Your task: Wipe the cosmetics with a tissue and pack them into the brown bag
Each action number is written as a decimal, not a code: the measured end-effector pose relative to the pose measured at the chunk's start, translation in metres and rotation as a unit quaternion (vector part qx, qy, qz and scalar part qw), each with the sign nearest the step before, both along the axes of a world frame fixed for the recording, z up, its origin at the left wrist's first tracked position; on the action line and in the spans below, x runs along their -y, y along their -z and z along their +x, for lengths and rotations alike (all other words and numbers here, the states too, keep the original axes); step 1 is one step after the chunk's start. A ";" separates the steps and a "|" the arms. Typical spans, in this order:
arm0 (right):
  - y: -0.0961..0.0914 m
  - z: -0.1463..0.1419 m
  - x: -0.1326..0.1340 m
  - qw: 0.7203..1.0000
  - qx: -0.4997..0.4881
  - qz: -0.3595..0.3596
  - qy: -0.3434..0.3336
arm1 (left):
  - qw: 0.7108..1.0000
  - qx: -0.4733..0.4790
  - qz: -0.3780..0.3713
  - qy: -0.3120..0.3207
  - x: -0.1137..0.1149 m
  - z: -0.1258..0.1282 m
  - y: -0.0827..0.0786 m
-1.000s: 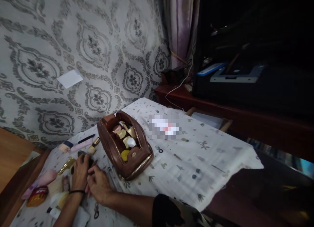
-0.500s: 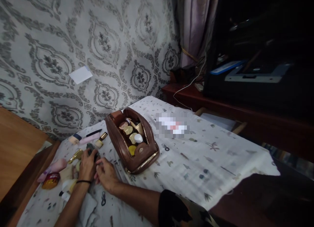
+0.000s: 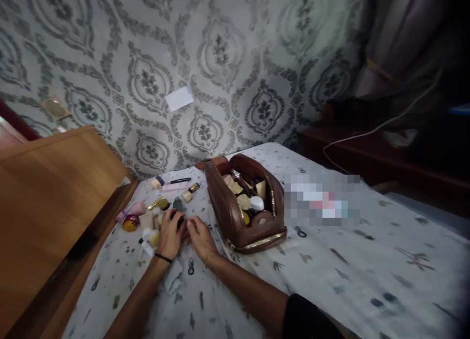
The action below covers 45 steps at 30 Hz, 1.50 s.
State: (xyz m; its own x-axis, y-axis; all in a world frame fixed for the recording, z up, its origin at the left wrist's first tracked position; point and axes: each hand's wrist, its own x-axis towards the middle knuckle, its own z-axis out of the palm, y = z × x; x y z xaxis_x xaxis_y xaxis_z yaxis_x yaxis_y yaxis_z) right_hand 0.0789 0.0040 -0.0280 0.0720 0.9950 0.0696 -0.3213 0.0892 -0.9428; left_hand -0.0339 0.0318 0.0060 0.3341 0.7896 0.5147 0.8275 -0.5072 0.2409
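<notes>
My left hand [image 3: 172, 235], a dark band at its wrist, is curled over the small items on the cloth, closed around something dark at its fingertips that I cannot make out. Close beside it, my right hand [image 3: 200, 240] has its fingers bent towards the left one; their tips are partly hidden. A brown cosmetic bag [image 3: 226, 202] stands unzipped to the right, with a white-capped container [image 3: 256, 203] and several wrapped pieces inside. Left of my hands lie a red-lidded amber jar [image 3: 130, 223], a pink bottle [image 3: 136, 209] and a small white tube [image 3: 147, 247].
Behind my hands lie a gold-capped bottle [image 3: 187, 195], a black pencil [image 3: 181, 180], a pink tube [image 3: 172, 187] and a dark-capped beige bottle [image 3: 157, 183]. A wooden panel [image 3: 62, 197] rises at left. The patterned cloth [image 3: 330, 280] extends right, below a blurred patch.
The view has turned left, so the bag and my hands appear further right. My hands stay close together over the small items; the bag's contents look the same.
</notes>
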 end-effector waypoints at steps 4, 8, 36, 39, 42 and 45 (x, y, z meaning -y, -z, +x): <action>0.008 0.000 -0.003 1.000 -0.009 0.010 0.007 | 0.999 0.047 -0.001 0.023 0.000 0.000 0.009; 0.012 0.001 -0.005 1.000 -0.017 0.013 0.017 | 0.996 0.061 -0.008 0.067 0.005 0.000 0.011; -0.002 0.003 0.002 1.000 -0.004 -0.005 -0.005 | 0.996 0.028 -0.076 -0.019 -0.041 -0.111 -0.037; -0.004 0.004 0.003 1.000 0.002 0.000 -0.009 | 0.996 0.028 -0.082 -0.033 -0.022 -0.124 -0.038; -0.005 0.005 0.003 1.000 0.012 0.001 -0.011 | 0.996 0.022 -0.084 -0.027 0.003 -0.123 -0.031; -0.007 0.005 0.004 1.000 0.013 0.005 -0.011 | 0.998 0.009 -0.056 -0.022 0.021 -0.116 -0.018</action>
